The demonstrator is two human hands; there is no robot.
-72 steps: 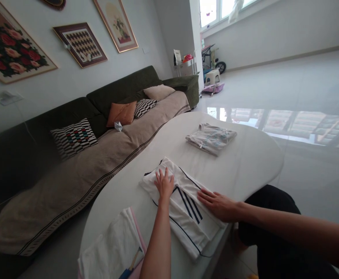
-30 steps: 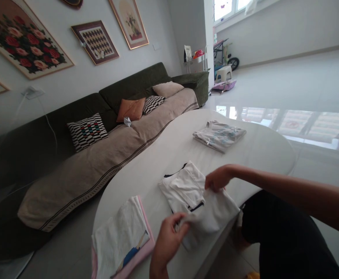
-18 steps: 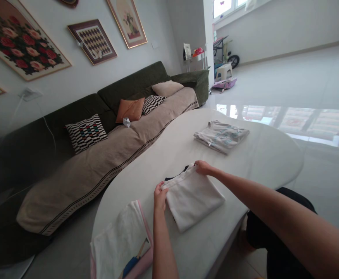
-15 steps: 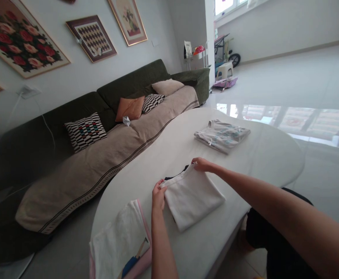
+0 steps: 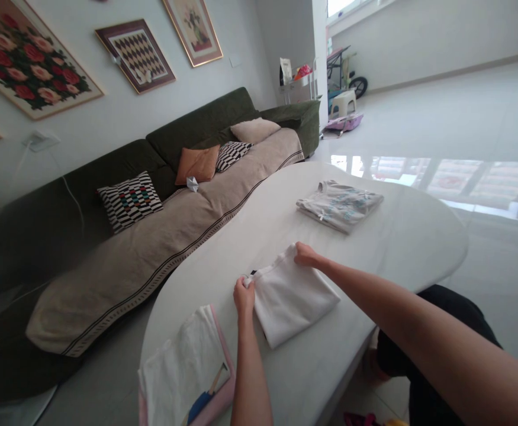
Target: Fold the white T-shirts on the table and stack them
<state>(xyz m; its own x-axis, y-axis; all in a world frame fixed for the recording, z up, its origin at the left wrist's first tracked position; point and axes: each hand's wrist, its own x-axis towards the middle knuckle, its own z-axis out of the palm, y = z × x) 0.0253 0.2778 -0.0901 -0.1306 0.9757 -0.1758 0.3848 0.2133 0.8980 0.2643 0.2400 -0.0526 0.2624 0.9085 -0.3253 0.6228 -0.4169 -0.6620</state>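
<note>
Two corners held, four faults to allow for

Item: white garment [image 5: 294, 305], folded, plain side up, over the middle of the white table [image 5: 254, 228]; near edge lying flat, far edge in the hands

Left hand [image 5: 244, 296]: thumb and fingers pinching the far left corner, cloth bunched at the tips; a scrap of dark trim [image 5: 253, 273] just beside

Right hand [image 5: 305, 255]: closed on the far right corner; fingertips hidden, so the number of layers caught cannot be told

Fault one, lost layer: if either pinch has only the top cloth, the layers beneath could trail and the fold open out

Fault two, skew: an uneven pull between the two corners would probably set the sides out of line

Fault three, crease: the bunched left corner, if pressed down as it is, may leave a ridge

Fault four, drag: the left forearm [image 5: 252, 378] runs close by the white-and-pink garment [image 5: 183, 361], contact unclear; a sideways sweep might rumple it

Lowest exposure: grey printed garment [image 5: 341, 206], folded, apart from both hands, farther up the table
</note>
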